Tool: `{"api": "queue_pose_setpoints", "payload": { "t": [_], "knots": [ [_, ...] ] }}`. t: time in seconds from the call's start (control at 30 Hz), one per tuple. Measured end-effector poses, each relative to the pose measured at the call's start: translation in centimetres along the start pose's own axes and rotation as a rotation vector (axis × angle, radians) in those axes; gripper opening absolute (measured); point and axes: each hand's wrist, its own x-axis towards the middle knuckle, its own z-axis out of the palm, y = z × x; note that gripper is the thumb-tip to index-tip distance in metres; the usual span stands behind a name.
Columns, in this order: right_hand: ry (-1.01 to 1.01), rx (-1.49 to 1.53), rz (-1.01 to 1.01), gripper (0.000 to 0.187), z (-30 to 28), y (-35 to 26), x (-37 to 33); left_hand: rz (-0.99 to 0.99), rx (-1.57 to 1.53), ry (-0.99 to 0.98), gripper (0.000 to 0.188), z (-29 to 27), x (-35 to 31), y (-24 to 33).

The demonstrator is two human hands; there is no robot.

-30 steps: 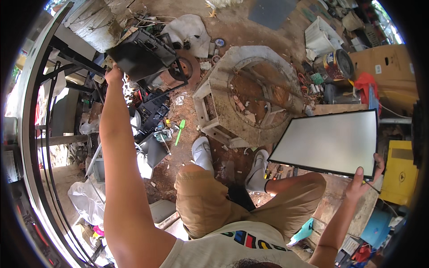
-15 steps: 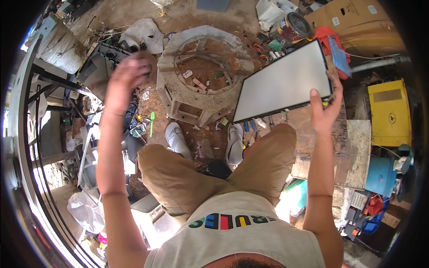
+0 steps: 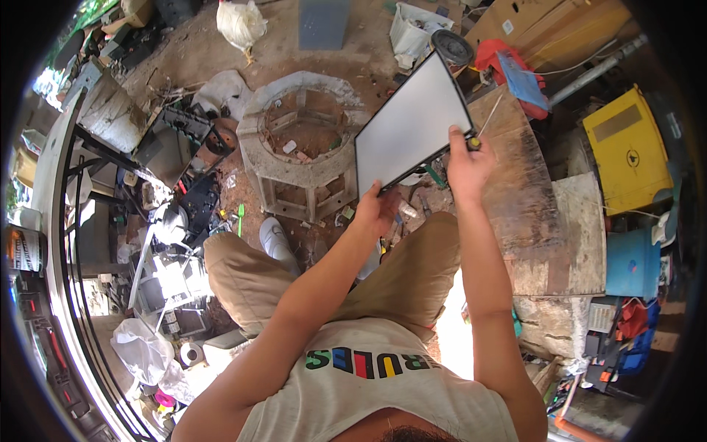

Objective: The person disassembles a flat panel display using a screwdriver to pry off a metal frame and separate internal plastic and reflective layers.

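A flat display panel (image 3: 412, 121) with a pale grey-white face and a thin black frame is held up at a tilt, in front of me and a little to the right. My right hand (image 3: 471, 166) grips its right lower corner, thumb on the face and fingers behind. At the lower left corner, my left hand (image 3: 378, 211) has its thumb against the frame, with the fingers reaching underneath and partly hidden. Something small and yellow shows beside my right fingers, too small to make out.
A low, ring-shaped concrete block (image 3: 294, 180) stands ahead. To the right is a worn wooden board (image 3: 515, 199), with a yellow case (image 3: 626, 151) and a blue bin (image 3: 632, 264) beyond. Scrap covers the left side. A white chicken (image 3: 241, 28) stands at the far end.
My left hand has come from the far left across to the panel's lower corner. The panel and my right hand have shifted left in view. The chicken shows more fully.
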Motion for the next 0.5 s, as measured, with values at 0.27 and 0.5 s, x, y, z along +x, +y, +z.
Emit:
{"api": "queue_pose_setpoints", "payload": {
  "t": [0.27, 0.5],
  "knots": [
    [0.044, 0.461, 0.178, 0.024, -4.4, 2.4, -2.6, 0.349, -0.096, -0.21, 0.024, 3.5, -6.7, 6.4],
    [-0.02, 0.37, 0.409, 0.041, -4.3, 7.6, -5.7, 0.833, 0.199, -0.357, 0.02, 4.8, -12.5, 14.0]
  ]
}}
